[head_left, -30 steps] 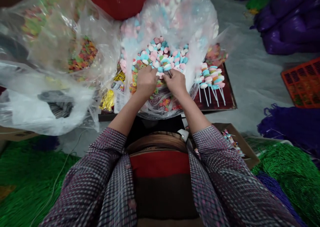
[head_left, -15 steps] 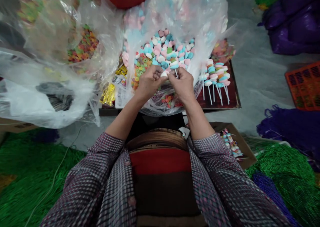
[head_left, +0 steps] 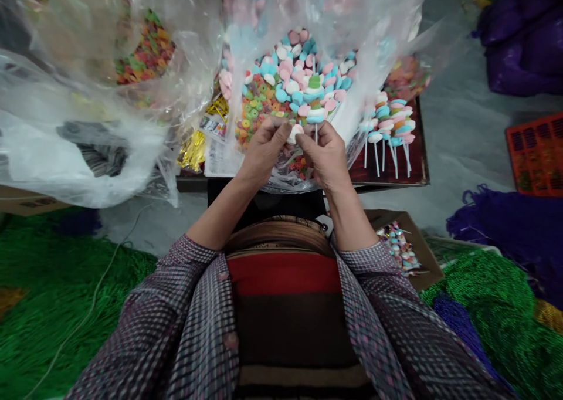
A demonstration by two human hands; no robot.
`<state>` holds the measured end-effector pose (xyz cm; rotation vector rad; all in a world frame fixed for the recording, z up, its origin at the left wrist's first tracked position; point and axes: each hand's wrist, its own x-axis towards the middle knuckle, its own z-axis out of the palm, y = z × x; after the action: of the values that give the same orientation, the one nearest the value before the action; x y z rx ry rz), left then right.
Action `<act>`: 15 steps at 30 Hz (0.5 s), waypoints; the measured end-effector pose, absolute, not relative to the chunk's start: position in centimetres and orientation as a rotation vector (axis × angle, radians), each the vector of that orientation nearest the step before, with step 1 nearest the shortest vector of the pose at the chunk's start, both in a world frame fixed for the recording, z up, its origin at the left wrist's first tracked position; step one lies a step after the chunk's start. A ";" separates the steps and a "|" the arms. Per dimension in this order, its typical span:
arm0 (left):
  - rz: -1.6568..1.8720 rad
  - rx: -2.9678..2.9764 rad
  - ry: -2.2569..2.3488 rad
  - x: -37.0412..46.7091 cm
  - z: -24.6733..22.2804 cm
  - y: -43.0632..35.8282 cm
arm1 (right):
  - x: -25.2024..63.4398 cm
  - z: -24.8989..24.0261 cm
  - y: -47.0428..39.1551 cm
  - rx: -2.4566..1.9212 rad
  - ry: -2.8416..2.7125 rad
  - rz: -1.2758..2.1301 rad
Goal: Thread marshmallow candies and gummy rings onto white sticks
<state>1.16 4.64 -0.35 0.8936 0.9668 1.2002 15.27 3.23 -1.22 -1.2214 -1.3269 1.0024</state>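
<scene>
My left hand (head_left: 265, 148) and my right hand (head_left: 324, 151) meet over the near edge of an opened plastic bag. Between their fingertips is a pale pink and white marshmallow (head_left: 295, 134), pinched from both sides. My right hand's fingers also hold the white stick of a candy skewer (head_left: 315, 111), which stands upright with blue, white and green pieces on it. Behind the hands lie loose pink, white and blue marshmallows (head_left: 288, 71). Colourful gummy rings (head_left: 257, 104) are heaped beside my left hand.
Finished skewers (head_left: 391, 121) lie on the dark table (head_left: 416, 171) at the right. Gold ties (head_left: 192, 153) and a large plastic bag (head_left: 193, 48) are at the left. An open box (head_left: 428, 259) stands below the table's right side.
The skewer in my right hand now stands more upright, with its pieces showing above the fingers. The pinched marshmallow is more visible. The whole view has shifted slightly.
</scene>
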 end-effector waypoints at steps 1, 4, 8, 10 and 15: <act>1.194 0.927 0.955 0.9 -0.6 4.5 | 15.2 -1.3 3.2 -1.210 -1.298 1.026; 1.144 1.061 0.891 0.1 -1.4 4.4 | 15.1 -1.3 2.9 -1.164 -1.185 1.122; 1.087 1.160 0.869 -0.5 -1.9 4.4 | 14.9 -1.2 2.5 -1.150 -1.119 1.177; 1.126 1.196 0.893 -0.3 -1.8 4.2 | 14.8 -1.1 2.3 -1.165 -1.144 1.156; 1.287 1.183 1.000 0.2 -1.4 4.2 | 15.0 -0.2 1.1 -1.235 -1.188 1.124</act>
<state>0.18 4.21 -1.44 1.1826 0.9999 1.2874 14.98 1.10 -0.25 -1.2352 -1.1882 1.1243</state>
